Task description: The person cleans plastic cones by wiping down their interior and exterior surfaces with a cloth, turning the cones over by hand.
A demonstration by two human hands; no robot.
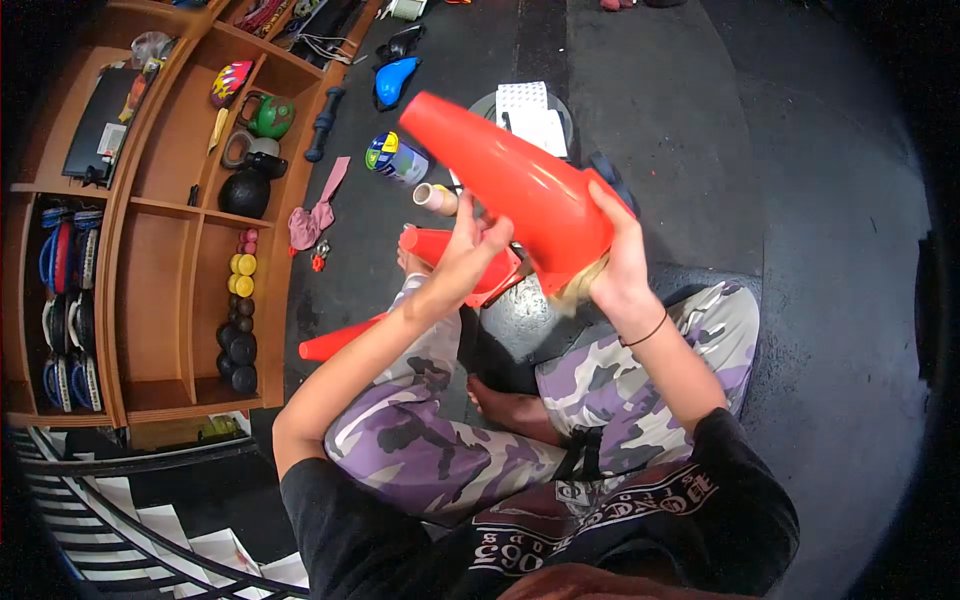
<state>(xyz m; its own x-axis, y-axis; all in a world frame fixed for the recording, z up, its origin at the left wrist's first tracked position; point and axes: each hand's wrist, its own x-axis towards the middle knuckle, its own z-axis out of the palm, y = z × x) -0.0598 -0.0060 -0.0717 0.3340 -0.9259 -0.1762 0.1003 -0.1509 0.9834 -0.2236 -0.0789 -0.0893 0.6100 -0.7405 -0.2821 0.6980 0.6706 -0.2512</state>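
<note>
An orange-red traffic cone (520, 180) is tilted in front of me, its narrow end up and to the left. My right hand (622, 262) grips it at the wide base, with the thumb along the outside. A pale yellowish cloth-like piece (577, 290) shows under that hand at the base opening; its kind is unclear. My left hand (478, 245) is closed against the side of the cone, some fingers hidden behind it. Below it lies a second cone (430, 244), partly covered by my left hand. A third cone (340, 341) lies by my left leg, partly behind my forearm.
A blue and yellow can (398, 160) and a roll (434, 198) stand ahead. Papers (535, 122) lie on a round plate beyond the cone. A pink cloth (318, 215) lies near the wooden shelf (165, 290), which holds weights, balls and kettlebells.
</note>
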